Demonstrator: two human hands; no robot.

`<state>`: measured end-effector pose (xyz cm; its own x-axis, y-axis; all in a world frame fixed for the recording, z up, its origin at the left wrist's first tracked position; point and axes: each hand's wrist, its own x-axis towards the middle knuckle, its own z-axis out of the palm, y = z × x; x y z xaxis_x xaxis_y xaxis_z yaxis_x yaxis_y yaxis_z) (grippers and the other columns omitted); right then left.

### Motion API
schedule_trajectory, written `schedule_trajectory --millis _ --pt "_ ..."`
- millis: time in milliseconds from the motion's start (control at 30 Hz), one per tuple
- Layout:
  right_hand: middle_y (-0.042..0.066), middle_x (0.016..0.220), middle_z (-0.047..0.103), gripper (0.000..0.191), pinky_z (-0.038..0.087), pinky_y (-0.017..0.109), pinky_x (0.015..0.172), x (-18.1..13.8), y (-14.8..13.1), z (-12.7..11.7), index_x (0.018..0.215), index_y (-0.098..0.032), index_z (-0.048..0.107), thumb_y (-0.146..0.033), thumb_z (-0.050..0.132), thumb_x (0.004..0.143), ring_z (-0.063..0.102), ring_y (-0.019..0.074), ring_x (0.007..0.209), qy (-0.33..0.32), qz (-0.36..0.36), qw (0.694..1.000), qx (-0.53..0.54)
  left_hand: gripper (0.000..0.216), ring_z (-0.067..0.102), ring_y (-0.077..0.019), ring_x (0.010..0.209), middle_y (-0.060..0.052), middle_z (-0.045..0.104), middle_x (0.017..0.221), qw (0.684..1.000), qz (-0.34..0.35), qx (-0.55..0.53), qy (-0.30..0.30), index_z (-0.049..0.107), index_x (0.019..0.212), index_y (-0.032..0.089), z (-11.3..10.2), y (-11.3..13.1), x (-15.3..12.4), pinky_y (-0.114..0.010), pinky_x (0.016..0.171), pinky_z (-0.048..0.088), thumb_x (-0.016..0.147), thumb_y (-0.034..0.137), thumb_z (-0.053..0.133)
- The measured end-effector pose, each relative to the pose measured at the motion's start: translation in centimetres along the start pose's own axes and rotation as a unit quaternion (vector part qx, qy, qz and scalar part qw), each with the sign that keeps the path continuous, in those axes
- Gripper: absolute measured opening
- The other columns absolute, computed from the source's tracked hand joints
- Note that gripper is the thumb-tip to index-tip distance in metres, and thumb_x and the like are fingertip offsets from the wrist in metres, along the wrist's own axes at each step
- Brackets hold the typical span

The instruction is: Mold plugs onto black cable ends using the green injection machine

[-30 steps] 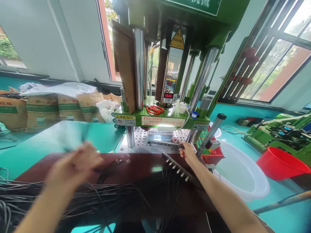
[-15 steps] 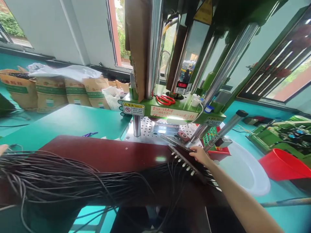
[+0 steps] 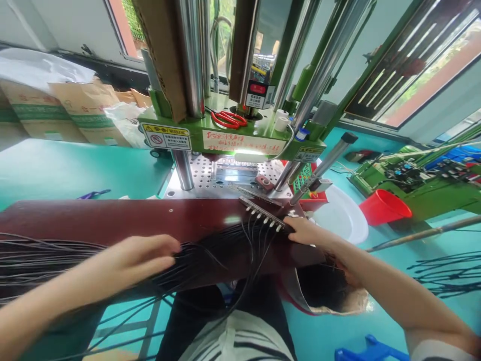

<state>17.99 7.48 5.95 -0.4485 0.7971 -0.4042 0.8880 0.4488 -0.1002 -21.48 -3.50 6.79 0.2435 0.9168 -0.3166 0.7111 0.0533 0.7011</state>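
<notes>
A thick bundle of black cables lies across a dark red bench top. My left hand rests on the bundle with its fingers stretched out flat. Several cable ends sit in a metal holder bar at the bench's right end. My right hand lies at the near end of that bar, fingers extended against it. Behind the bench stands a green press machine with a perforated steel plate.
Red scissors lie on the machine's green deck. A white basin and a red bucket stand on the right. Brown sacks line the left wall. A bag hangs below the bench by my right arm.
My left hand has come back into view and settled on the cable bundle. My right hand slid from the machine plate to the holder bar's near end. The view tilted down.
</notes>
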Motion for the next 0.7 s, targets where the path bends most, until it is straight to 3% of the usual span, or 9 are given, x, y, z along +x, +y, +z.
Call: schedule_trajectory --millis 67,167,233,367,533,633,700 --pt "0.004 0.087 0.064 0.027 0.037 0.024 0.06 1.0 0.0 -0.4 0.09 -0.02 0.055 -0.011 0.046 0.066 0.058 0.0196 0.078 0.007 0.037 0.999 0.005 0.037 0.058 -0.0153 0.071 0.001 0.066 0.079 0.995 0.056 0.016 -0.08 0.062 0.095 0.023 3.4 3.4 2.5 -0.024 0.064 0.043 0.076 0.05 0.045" --pt "0.004 0.093 0.065 0.042 0.038 0.024 0.06 2.7 0.0 -1.8 0.102 -0.022 0.055 -0.008 0.045 0.064 0.059 0.0211 0.081 0.012 0.074 0.997 -0.001 0.035 0.057 -0.0153 0.067 0.0 0.065 0.076 0.99 0.107 0.055 -0.073 0.062 0.094 0.022 7.3 6.9 5.7 -0.024 0.06 0.04 0.077 0.046 0.043" --pt "0.005 0.096 0.065 0.046 0.039 0.025 0.061 4.0 -0.1 -2.7 0.104 -0.022 0.056 -0.008 0.047 0.062 0.059 0.0232 0.084 0.022 0.082 0.996 -0.007 0.035 0.058 -0.0173 0.07 -0.002 0.066 0.078 0.987 0.118 0.088 -0.057 0.063 0.091 0.02 8.8 7.9 7.3 -0.026 0.062 0.04 0.076 0.046 0.044" --pt "0.011 0.097 0.065 0.034 0.039 0.028 0.062 6.9 -0.4 -3.8 0.095 -0.017 0.061 -0.011 0.048 0.064 0.059 0.0273 0.087 0.068 0.11 0.992 -0.017 0.037 0.06 -0.0187 0.069 -0.006 0.067 0.077 0.989 0.1 0.097 -0.056 0.065 0.08 0.017 9.6 8.0 9.2 -0.027 0.059 0.04 0.075 0.048 0.044" --pt "0.01 0.098 0.065 0.031 0.039 0.027 0.067 9.7 -0.5 -4.7 0.092 -0.017 0.062 -0.012 0.044 0.068 0.058 0.0246 0.091 0.151 0.091 0.984 -0.005 0.045 0.046 -0.0076 0.038 -0.005 0.067 0.077 0.983 0.018 -0.101 -0.15 0.057 0.092 0.014 9.4 7.7 10.6 -0.022 0.038 0.032 0.07 0.053 0.05" --pt "0.006 0.096 0.065 0.03 0.038 0.025 0.068 11.1 -0.5 -5.5 0.092 -0.018 0.062 -0.011 0.044 0.068 0.057 0.0209 0.091 0.182 0.066 0.981 0.019 0.054 0.043 -0.0041 0.036 -0.008 0.064 0.088 0.934 -0.013 -0.309 -0.18 0.051 0.101 0.014 9.3 7.9 11.9 -0.019 0.032 0.023 0.065 0.053 0.059" --pt "0.005 0.092 0.065 0.026 0.039 0.024 0.067 12.5 -0.6 -6.3 0.089 -0.018 0.062 -0.011 0.046 0.069 0.057 0.0199 0.09 0.188 0.056 0.98 0.036 0.051 0.039 -0.0024 0.032 -0.005 0.063 0.078 0.897 -0.015 -0.403 -0.183 0.051 0.095 0.014 9.4 8.2 13.3 -0.019 0.031 0.016 0.062 0.051 0.064"
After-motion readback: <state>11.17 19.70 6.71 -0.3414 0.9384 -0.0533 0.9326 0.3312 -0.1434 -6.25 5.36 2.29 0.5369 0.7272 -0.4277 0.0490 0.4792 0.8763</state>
